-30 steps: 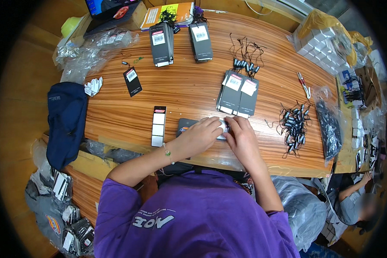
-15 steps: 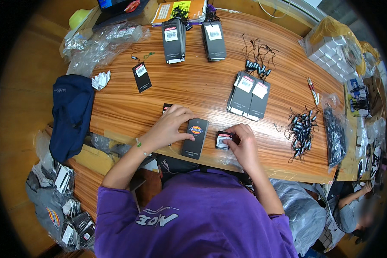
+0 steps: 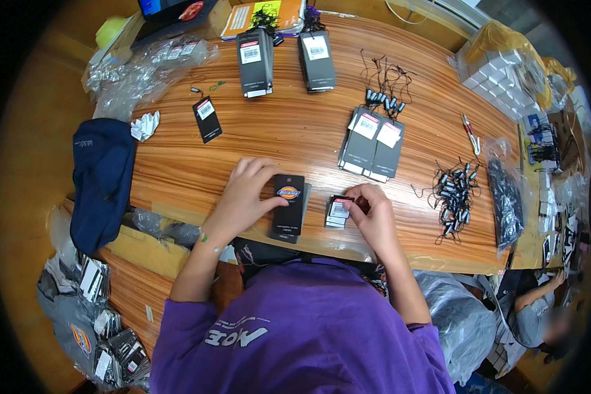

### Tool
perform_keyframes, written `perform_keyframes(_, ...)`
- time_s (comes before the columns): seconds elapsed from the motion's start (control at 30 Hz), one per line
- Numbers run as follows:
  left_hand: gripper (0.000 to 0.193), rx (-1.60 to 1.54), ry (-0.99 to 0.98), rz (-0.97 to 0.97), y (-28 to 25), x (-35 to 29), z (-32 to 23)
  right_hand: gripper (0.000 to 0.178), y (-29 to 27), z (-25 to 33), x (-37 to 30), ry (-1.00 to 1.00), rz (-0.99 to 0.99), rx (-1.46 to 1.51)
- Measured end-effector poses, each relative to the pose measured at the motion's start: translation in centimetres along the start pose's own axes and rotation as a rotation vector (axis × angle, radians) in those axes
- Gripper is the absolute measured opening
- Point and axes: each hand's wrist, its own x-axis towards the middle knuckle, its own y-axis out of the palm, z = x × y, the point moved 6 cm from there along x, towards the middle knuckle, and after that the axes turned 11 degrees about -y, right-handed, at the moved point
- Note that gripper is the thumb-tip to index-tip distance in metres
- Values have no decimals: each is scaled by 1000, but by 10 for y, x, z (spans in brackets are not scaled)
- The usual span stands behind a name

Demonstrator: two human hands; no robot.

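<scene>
My left hand grips a dark hang tag with an oval logo by its left edge. The thumb lies against its face. It overlaps another dark tag, which sticks out slightly at its right and lower edges. To the right, my right hand pinches a small stack of black, white and red tags between thumb and fingers at its right side. The stack is close to the table's near edge.
Bundled dark tags with cords stand at the back, others right of centre. A single tag lies left. Loose black cords, red-handled snips and a bagged black bundle lie right; a navy pouch lies left.
A dark tag with the oval logo now lies over the one that was beside my left hand. The left hand has shifted slightly left. My right hand stays at the small stack.
</scene>
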Motion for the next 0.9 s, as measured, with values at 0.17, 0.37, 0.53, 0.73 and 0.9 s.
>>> perform_keyframes(0.17, 22, -837, -407, 140, 16, -21, 2, 12, 0, 21, -11, 18, 49, 510)
perform_keyframes(0.37, 30, -966, -295, 209, 56, -21, -34, 23, -7, 37, -9, -101, -132, 138)
perform_keyframes(0.53, 32, -933, -284, 132, 56, -18, -35, 16, -63, 1, -16, -30, -203, 42)
perform_keyframes(0.73, 24, -968, -281, 81, 53, -12, -36, 8, -184, -68, -27, 106, -364, -575)
perform_keyframes(0.9, 21, -988, -270, 141, 61, -11, -47, 12, -181, -80, -9, 253, -236, -738)
